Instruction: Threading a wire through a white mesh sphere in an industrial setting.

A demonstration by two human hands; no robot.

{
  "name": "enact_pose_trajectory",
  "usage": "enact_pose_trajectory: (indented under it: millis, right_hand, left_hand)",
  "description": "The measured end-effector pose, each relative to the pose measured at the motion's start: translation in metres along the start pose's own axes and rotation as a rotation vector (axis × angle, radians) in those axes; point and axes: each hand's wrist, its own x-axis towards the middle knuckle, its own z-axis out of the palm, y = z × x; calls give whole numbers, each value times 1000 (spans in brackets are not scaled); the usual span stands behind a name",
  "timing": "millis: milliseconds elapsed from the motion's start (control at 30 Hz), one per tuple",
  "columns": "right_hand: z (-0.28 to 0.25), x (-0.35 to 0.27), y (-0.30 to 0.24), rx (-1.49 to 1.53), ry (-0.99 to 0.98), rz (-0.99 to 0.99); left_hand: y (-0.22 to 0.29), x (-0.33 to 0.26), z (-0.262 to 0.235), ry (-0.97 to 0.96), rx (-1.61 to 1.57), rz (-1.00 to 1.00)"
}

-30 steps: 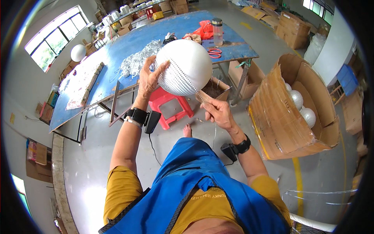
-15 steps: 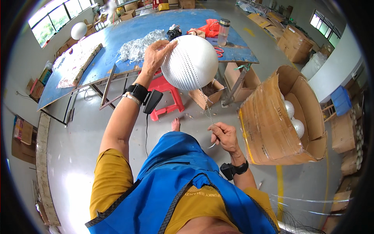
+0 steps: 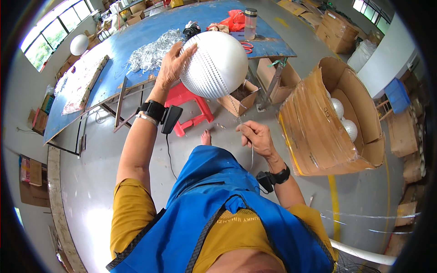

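A large white ball (image 3: 230, 58) is in front of me, its left and lower side wrapped in close rows of silvery beaded trim. My left hand (image 3: 172, 65) grips the ball's upper left side, thumb on the near face; some fingertips are hidden. From the ball's underside a strand of the silvery trim (image 3: 232, 103) runs down to my right hand (image 3: 256, 137). That hand is closed, pinching the strand between thumb and fingers, and a loose end hangs below it. What supports the ball from beneath is hidden.
Behind the ball stands a blue table (image 3: 136, 37) with a silvery trim heap (image 3: 154, 51), a bottle (image 3: 250, 23) and red scissors (image 3: 247, 47). A red stool (image 3: 198, 110) sits below. At right, a big open carton (image 3: 309, 132) holds silvery balls (image 3: 349, 130).
My right hand has moved up and slightly left along the strand, closer to the ball. The whole view has shifted a little; my left hand stays on the ball.
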Motion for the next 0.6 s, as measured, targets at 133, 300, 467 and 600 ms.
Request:
enact_pose_trajectory:
  millis: [133,300,467,600]
  right_hand:
    - [2,9,-1,20,-6,-23]
    - [8,18,-1,47,-1,-44]
    - [10,24,0,55,12,-61]
    - [17,25,-4,26,3,-60]
  left_hand:
    - [-3,3,3,174,93,171]
    - [24,-3,0,163,30,64]
    - [20,-14,2,79,30,20]
    - [18,-28,9,77,332,175]
